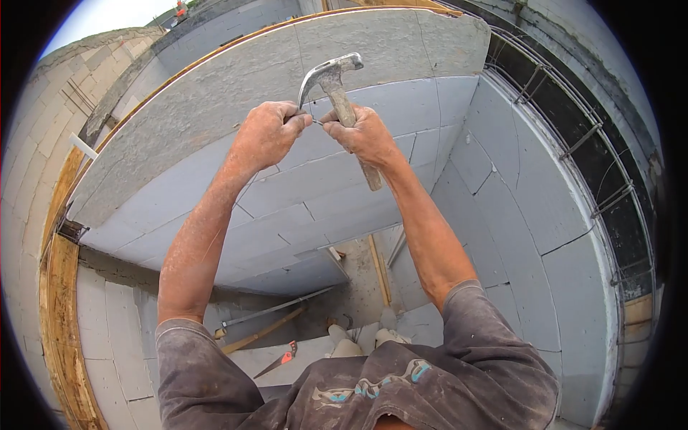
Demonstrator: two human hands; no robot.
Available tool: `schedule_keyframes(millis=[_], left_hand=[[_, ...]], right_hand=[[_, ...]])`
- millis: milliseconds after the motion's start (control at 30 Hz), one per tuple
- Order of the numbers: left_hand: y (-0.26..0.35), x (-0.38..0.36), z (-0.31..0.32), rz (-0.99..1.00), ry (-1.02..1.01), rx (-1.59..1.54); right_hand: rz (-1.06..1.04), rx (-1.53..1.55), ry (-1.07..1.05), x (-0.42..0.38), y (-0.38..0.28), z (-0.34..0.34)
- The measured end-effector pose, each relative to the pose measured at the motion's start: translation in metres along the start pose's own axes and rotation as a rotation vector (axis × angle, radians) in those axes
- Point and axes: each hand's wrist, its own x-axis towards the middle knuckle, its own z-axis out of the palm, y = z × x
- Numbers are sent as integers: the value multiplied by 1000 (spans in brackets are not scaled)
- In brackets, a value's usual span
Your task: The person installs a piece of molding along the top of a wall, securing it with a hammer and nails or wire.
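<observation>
A claw hammer (pixel 337 97) with a worn, dusty handle is held in my right hand (pixel 362 135), its metal head up and its handle end pointing down. The fingers of that hand are closed round the handle. My left hand (pixel 271 135) is closed in a pinch beside the hammer's claw tip. A thin wire (pixel 316 122) runs between the fingertips of both hands. Both hands are raised in front of the grey concrete band (pixel 236 79) on top of the block wall (pixel 287 193).
On the right, steel rebar (pixel 584 136) lines a dark channel along the wall top. A timber board (pixel 64 322) stands at the left. Far below lie a red-handled saw (pixel 276 360), a metal bar (pixel 276 307) and wooden strips (pixel 380 269), near my feet.
</observation>
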Motion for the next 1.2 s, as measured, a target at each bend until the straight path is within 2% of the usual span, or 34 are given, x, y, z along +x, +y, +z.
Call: schedule_keyframes(millis=[133, 233, 333, 433, 533, 633, 733, 833, 933, 1033, 1133, 1200], left_hand=[[-7, 9, 9, -111, 19, -237], [-11, 9, 13, -94, 42, -354], [-33, 14, 7, -192, 26, -600], [-42, 10, 21, -200, 37, -913], [-43, 8, 37, -172, 153, -966], [-35, 9, 33, -14, 298, -472], [-25, 16, -3, -144, -82, -604], [-23, 27, -19, -207, -298, -1052], [-7, 29, 0, -237, -337, -1257], [-1, 34, 11, -202, -288, -1139], [3, 35, 26, -198, -135, -996], [8, 32, 40, -223, -15, -1089]], right_hand=[[50, 152, -52, 1, 2, 1], [50, 190, -79, 4, 7, -1], [29, 304, -128, 2, 10, -5], [4, 281, -88, 1, 6, -2], [17, 367, -90, 2, 17, 2], [49, 301, -43, 0, 19, 2], [20, 119, 7, -3, 12, -1], [-45, 45, 90, -6, 18, 1], [-62, 168, 175, -13, 29, 6], [-45, 331, 222, -20, 33, 6], [-37, 402, 234, -23, 32, 6], [-49, 359, 202, -24, 29, 4]])
